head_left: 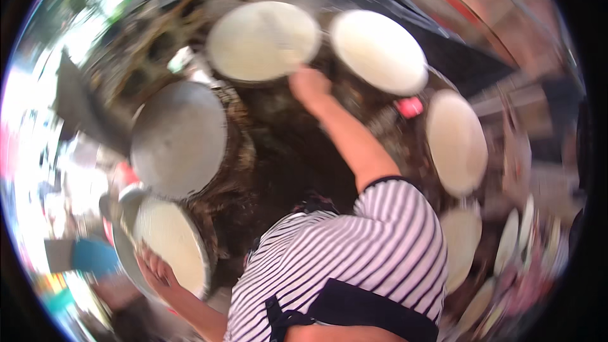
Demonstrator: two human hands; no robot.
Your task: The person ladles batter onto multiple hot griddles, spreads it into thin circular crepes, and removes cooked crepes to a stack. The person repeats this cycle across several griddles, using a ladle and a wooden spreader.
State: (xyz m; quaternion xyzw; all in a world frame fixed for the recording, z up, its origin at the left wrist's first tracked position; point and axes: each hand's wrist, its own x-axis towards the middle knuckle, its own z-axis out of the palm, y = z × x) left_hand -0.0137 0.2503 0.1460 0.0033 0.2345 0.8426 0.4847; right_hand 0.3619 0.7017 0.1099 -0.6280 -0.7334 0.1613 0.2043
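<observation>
My right hand (310, 85) reaches to the near edge of a round pan covered with a pale, thin batter sheet (263, 41). Its fingers look pinched at that edge; blur hides what is between them. At the lower left my left hand (153, 269) is closed around a thin pale handle (130, 231), beside a large metal bowl (130, 272) of creamy batter (170, 244). The handle's far end is unclear. Between the two hands, farther left, a bare grey round pan (180, 142) shows a dull surface.
More round white surfaces curve along the right: one at the far right (379, 50), one nearer (456, 142), another lower (460, 244). A small pink object (410, 107) lies between them. A grey metal sheet (85, 104) stands at the left. Dark, sooty ground (285, 133) fills the middle.
</observation>
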